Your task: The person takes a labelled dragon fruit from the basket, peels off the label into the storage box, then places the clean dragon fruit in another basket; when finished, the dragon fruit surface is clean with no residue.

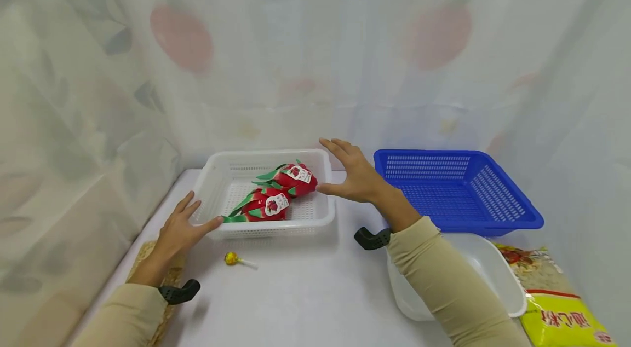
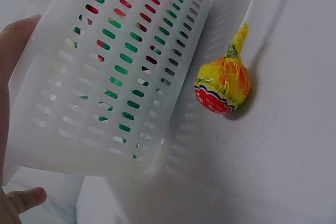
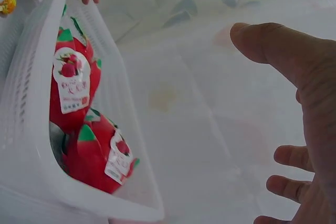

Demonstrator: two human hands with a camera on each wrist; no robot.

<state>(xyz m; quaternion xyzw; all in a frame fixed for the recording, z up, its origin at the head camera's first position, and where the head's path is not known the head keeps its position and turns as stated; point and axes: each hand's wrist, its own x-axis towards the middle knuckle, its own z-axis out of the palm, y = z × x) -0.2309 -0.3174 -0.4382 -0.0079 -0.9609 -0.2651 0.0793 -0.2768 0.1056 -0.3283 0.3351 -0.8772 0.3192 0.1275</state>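
Observation:
A white perforated plastic basket (image 1: 268,229) holds two red dragon fruits with green scales and white labels: one dragon fruit (image 1: 258,206) in front, the other dragon fruit (image 1: 296,178) behind it. My left hand (image 1: 179,229) is at the basket's front left corner, fingers spread along the side and thumb at the rim. My right hand (image 1: 357,177) is spread beside the right rim; in the right wrist view its thumb (image 3: 262,43) and fingers stand apart from the basket. A yellow-wrapped lollipop (image 2: 223,85) lies on the table in front of the basket.
To the right stands a blue perforated basket (image 1: 458,224). A white tub (image 1: 510,281) sits before it, partly behind my right sleeve. A yellow food packet (image 1: 562,314) lies at far right. Under my left forearm is a tan, grainy-looking pack (image 1: 143,254). Curtains hang behind.

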